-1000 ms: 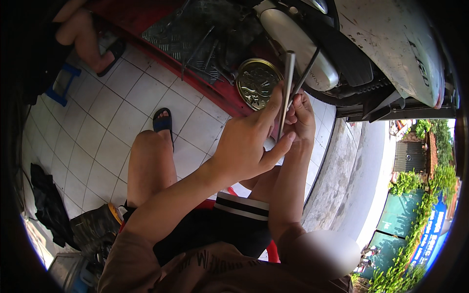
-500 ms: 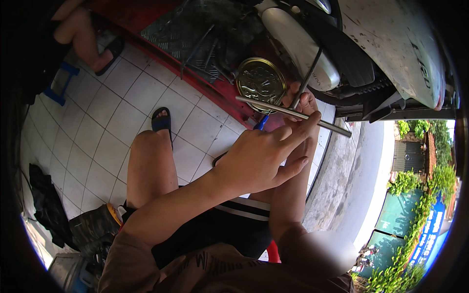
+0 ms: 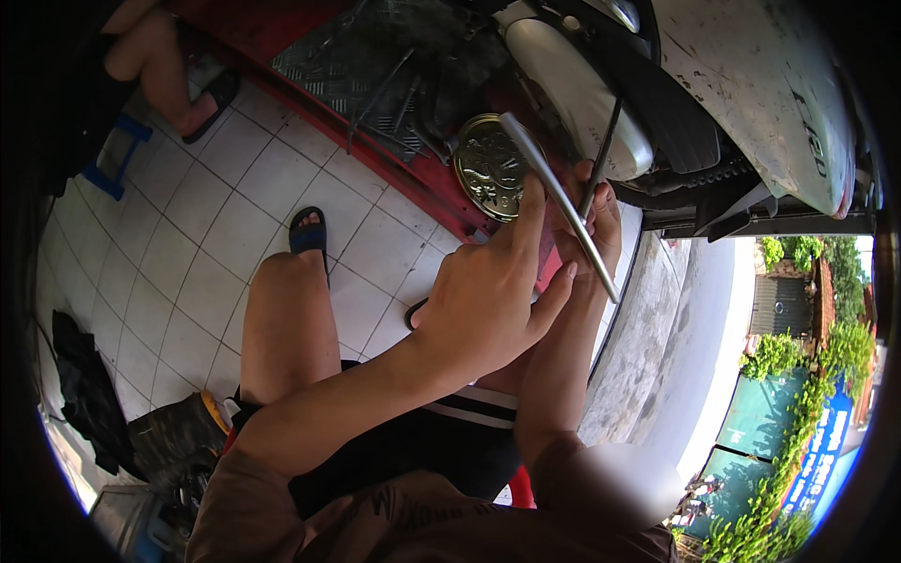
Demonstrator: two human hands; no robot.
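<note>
A metal T-handle wrench (image 3: 560,205) slants in front of me. Its dark shaft runs up to the side of a motorcycle (image 3: 760,103), beside the pale oval cover (image 3: 582,89); where its tip meets the bike I cannot make out. My right hand (image 3: 601,220) has its fingers around the shaft close beneath the silver crossbar. My left hand (image 3: 474,296) is open, index finger stretched up against the bar and thumb held out to the right. Behind the bar's upper end sits a round gold-rimmed tin (image 3: 490,169), partly covered by the bar and my left fingers.
A red platform (image 3: 404,178) with a dark tread-plate top carries several tools (image 3: 404,103). Another person's leg (image 3: 155,66) and a blue stool (image 3: 122,155) are at upper left. Dark cloth (image 3: 89,399) lies at far left. A concrete ledge (image 3: 643,328) borders the white tiles.
The crossbar has turned clockwise, from nearly level to steeply slanted. My left hand has shifted a little left, its index finger now pointing upward. My right hand stays around the shaft.
</note>
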